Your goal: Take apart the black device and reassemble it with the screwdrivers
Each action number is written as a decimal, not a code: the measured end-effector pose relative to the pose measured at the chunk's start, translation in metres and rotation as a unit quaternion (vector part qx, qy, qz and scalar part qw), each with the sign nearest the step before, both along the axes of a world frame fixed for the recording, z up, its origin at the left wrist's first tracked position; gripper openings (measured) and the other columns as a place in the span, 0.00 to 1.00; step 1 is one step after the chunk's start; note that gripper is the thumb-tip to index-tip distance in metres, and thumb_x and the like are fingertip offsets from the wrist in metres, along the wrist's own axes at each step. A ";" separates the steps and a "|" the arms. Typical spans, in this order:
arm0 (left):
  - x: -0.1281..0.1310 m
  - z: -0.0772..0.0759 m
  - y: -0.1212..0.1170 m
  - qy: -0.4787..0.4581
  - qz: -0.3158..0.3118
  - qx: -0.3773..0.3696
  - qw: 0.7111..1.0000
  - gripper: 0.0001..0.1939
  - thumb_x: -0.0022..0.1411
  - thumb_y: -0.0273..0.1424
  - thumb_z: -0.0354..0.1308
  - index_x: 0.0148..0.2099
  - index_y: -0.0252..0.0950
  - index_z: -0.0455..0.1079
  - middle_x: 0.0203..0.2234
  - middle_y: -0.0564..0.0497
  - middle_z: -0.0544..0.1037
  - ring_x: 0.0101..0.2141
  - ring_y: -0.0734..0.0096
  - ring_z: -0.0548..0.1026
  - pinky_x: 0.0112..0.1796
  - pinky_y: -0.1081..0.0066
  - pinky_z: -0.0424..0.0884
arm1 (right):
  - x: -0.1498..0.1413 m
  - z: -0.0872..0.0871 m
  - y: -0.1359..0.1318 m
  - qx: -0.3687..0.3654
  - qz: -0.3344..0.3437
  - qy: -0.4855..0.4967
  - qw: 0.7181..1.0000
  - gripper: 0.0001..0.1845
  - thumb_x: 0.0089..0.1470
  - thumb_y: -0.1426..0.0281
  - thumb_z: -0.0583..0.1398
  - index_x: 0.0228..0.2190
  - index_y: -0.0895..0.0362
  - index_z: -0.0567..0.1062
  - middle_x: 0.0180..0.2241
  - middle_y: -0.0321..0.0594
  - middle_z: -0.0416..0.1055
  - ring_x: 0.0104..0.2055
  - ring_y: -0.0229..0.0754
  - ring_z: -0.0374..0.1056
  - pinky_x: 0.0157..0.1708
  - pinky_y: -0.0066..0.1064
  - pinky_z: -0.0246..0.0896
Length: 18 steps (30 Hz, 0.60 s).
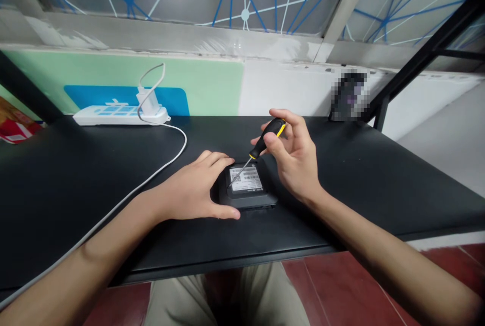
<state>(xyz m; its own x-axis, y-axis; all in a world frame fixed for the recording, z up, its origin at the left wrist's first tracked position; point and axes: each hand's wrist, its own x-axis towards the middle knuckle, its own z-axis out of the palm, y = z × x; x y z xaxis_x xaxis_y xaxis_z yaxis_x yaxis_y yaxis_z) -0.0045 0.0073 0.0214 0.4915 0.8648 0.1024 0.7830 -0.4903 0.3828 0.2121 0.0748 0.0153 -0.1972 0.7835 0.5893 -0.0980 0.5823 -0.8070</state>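
Observation:
A small dark flat box-shaped device (270, 198) lies on the black table, with a white printed label (248, 179) on its upper face. Around its left side is my left hand (197, 184), thumb at the near edge and fingers at the far edge, steadying it. My right hand (297, 156) grips the black-and-yellow handle of a screwdriver (267, 139) between thumb and fingers. The thin metal shaft slants down to the left across the label, its tip at the device's left edge. Whether a screw sits under the tip is too small to tell.
On the black table (113, 164) a white power strip (121, 115) with a plugged-in charger (147, 99) stands against the wall. Its white cable (151, 174) runs left of my left arm. A red packet (17, 124) lies far left; a blurred dark object (349, 96) leans back right.

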 end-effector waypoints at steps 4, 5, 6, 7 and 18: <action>-0.001 -0.001 0.000 -0.003 -0.001 0.000 1.000 0.48 0.54 0.56 0.68 0.67 0.35 0.61 0.63 0.37 0.68 0.62 0.42 0.65 0.60 0.48 0.66 | 0.001 0.002 -0.002 -0.003 -0.009 -0.016 1.000 0.19 0.62 0.65 0.62 0.54 0.44 0.69 0.45 0.37 0.74 0.40 0.40 0.77 0.34 0.32 0.79; -0.001 -0.001 0.000 -0.001 -0.001 0.000 1.000 0.48 0.54 0.56 0.67 0.67 0.35 0.60 0.63 0.38 0.68 0.62 0.42 0.65 0.60 0.48 0.66 | 0.001 0.002 -0.002 -0.021 -0.003 -0.021 1.000 0.18 0.63 0.65 0.59 0.54 0.45 0.68 0.47 0.37 0.75 0.42 0.41 0.77 0.36 0.33 0.79; -0.001 -0.002 0.001 0.003 -0.001 0.000 1.000 0.48 0.54 0.57 0.67 0.68 0.34 0.60 0.63 0.37 0.68 0.62 0.42 0.64 0.60 0.49 0.66 | 0.001 0.003 -0.003 -0.038 0.004 -0.026 0.999 0.18 0.64 0.66 0.56 0.55 0.45 0.66 0.49 0.38 0.75 0.43 0.41 0.78 0.38 0.34 0.79; -0.001 -0.002 0.001 0.008 0.000 0.000 1.000 0.49 0.55 0.57 0.67 0.68 0.33 0.59 0.63 0.37 0.67 0.62 0.43 0.64 0.60 0.49 0.66 | 0.002 0.003 -0.004 -0.051 0.011 -0.030 0.998 0.19 0.65 0.65 0.55 0.56 0.45 0.65 0.50 0.39 0.75 0.44 0.42 0.78 0.39 0.35 0.79; 0.000 -0.002 0.001 0.003 -0.001 0.002 1.000 0.48 0.55 0.56 0.67 0.68 0.33 0.60 0.63 0.37 0.67 0.62 0.43 0.65 0.61 0.49 0.65 | 0.002 0.004 -0.001 -0.046 -0.026 -0.038 0.998 0.18 0.63 0.65 0.56 0.55 0.46 0.67 0.48 0.39 0.74 0.42 0.42 0.76 0.36 0.36 0.78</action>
<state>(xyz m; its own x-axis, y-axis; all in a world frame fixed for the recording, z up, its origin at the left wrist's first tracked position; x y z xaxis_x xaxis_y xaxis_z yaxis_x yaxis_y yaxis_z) -0.0044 0.0085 0.0198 0.4943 0.8632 0.1028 0.7836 -0.4937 0.3771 0.2137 0.0736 0.0191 -0.1969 0.8441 0.4987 -0.0066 0.5075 -0.8616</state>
